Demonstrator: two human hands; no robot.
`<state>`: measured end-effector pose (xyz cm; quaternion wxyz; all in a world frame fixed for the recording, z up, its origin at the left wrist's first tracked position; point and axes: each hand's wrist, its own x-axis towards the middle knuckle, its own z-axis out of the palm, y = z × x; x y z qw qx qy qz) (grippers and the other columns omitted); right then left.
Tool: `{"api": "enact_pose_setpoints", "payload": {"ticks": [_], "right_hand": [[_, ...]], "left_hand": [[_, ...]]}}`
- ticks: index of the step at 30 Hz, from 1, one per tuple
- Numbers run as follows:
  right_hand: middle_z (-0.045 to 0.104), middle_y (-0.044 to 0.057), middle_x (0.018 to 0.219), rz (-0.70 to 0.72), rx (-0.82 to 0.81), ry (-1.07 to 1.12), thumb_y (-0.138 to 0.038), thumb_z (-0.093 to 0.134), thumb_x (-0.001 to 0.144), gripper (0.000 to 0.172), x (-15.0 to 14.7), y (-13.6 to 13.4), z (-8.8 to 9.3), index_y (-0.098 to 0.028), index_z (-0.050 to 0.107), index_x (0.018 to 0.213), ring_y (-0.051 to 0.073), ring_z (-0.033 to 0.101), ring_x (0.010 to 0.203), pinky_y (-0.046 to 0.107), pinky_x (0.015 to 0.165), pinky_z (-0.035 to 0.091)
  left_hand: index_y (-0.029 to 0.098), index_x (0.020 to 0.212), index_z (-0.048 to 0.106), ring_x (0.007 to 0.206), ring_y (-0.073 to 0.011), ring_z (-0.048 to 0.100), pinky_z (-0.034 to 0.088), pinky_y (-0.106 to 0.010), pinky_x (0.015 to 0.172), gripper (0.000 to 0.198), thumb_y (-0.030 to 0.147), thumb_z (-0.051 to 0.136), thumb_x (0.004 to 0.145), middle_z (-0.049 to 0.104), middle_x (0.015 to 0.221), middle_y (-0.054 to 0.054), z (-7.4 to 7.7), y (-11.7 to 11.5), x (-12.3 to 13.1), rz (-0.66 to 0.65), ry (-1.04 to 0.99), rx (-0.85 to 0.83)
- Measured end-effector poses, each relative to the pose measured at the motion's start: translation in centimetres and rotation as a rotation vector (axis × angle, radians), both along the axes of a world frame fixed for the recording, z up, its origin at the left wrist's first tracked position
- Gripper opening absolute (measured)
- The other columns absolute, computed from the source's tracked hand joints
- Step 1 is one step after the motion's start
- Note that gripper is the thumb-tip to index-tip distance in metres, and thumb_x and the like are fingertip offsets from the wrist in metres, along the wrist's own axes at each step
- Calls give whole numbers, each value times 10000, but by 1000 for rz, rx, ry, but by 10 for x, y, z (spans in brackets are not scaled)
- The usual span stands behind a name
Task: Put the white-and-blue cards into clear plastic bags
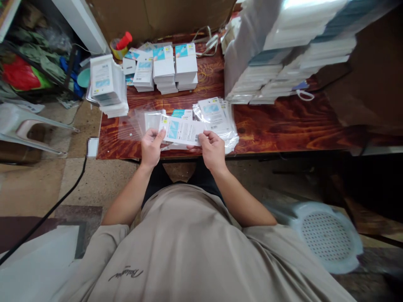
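Note:
A white printed packaging card (184,130) with a light-blue picture is stretched between my two hands over the table's front edge. My left hand (151,147) pinches its left end, thumb on top. Its right end is gripped by my right hand (211,149), also with the thumb on top. Behind the card lie clear plastic sleeves (135,123) on the left and a blue-and-white card (182,113) in the middle. A pile of bagged cards (217,115) in clear plastic sits just beyond my right hand.
Stacks of cards (163,69) stand along the back of the red-brown wooden table (267,130), with a taller stack (105,82) at its left edge. A large pile of white packs (270,67) rises at the right. Plastic stools (327,237) stand on either side.

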<state>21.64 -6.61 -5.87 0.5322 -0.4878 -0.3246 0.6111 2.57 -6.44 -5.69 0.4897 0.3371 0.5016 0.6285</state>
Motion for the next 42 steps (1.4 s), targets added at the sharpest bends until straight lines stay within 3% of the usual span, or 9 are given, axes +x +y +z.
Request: {"api": "enact_pose_setpoints", "payload": {"ticks": [7, 11, 21, 27, 31, 35, 37, 40, 42], "right_hand": [[634, -35, 592, 156, 109, -193, -622, 781, 812, 458, -4, -13, -5, -202, 604, 775, 91, 588, 467, 190, 421, 446], [567, -50, 519, 230, 173, -257, -634, 746, 848, 495, 6, -8, 3, -208, 558, 680, 66, 444, 402, 209, 398, 332], [650, 0, 640, 214, 377, -496, -604, 752, 864, 420, -8, -5, 14, -218, 665, 722, 136, 564, 589, 278, 595, 476], [701, 19, 957, 74, 355, -481, -579, 840, 763, 471, 1, 1, 16, -254, 666, 1056, 169, 644, 806, 287, 686, 563], [634, -58, 740, 192, 192, -208, -551, 834, 754, 567, 16, 13, 17, -252, 625, 1187, 129, 596, 587, 262, 559, 541], [644, -25, 742, -140, 261, -484, -503, 750, 829, 458, 56, 34, 3, -218, 631, 1167, 157, 614, 615, 316, 640, 561], [717, 63, 898, -260, 303, -782, -493, 718, 844, 471, 73, 42, -7, -187, 634, 1192, 231, 685, 791, 425, 787, 591], [718, 192, 1212, -253, 466, -1147, -460, 669, 890, 427, 71, 42, -15, -158, 667, 1192, 345, 657, 1141, 568, 1035, 505], [703, 199, 1300, -39, 626, -1220, -427, 647, 930, 382, 49, 34, -13, -161, 690, 1201, 360, 614, 1244, 571, 1108, 452]], "left_hand": [[210, 887, 708, 844, -218, 783, 643, -356, 803, 465, 645, 824, 774, 776, 856, -42, 14, 6, -8, 225, -18, 130], [195, 824, 711, 786, -214, 782, 656, -390, 831, 434, 546, 925, 684, 784, 817, -32, 11, 8, -13, 188, -30, 100], [239, 1051, 759, 1158, -238, 740, 562, -394, 1084, 433, 442, 934, 711, 791, 1190, -38, 6, -12, 23, 14, -131, 65], [182, 1021, 791, 886, -246, 785, 658, -340, 771, 442, 431, 949, 692, 812, 1069, -82, 10, -10, 15, -214, -8, -52], [156, 935, 773, 572, -200, 692, 545, -295, 480, 474, 578, 875, 745, 782, 827, -99, 20, 3, 5, -449, 179, -166], [202, 873, 692, 912, -297, 722, 597, -435, 868, 395, 546, 855, 769, 742, 882, -113, 15, 22, -23, 33, 686, -143], [206, 914, 638, 1238, -402, 621, 446, -563, 1129, 438, 434, 927, 675, 723, 1133, -186, 8, 32, -42, 241, 949, -185], [191, 937, 590, 1334, -484, 540, 359, -632, 1165, 526, 400, 944, 611, 654, 1276, -281, -2, 45, -66, 211, 1166, -347], [193, 913, 582, 1237, -474, 608, 432, -610, 1089, 535, 421, 943, 591, 674, 1216, -274, -5, 55, -77, 135, 1220, -432]]}}
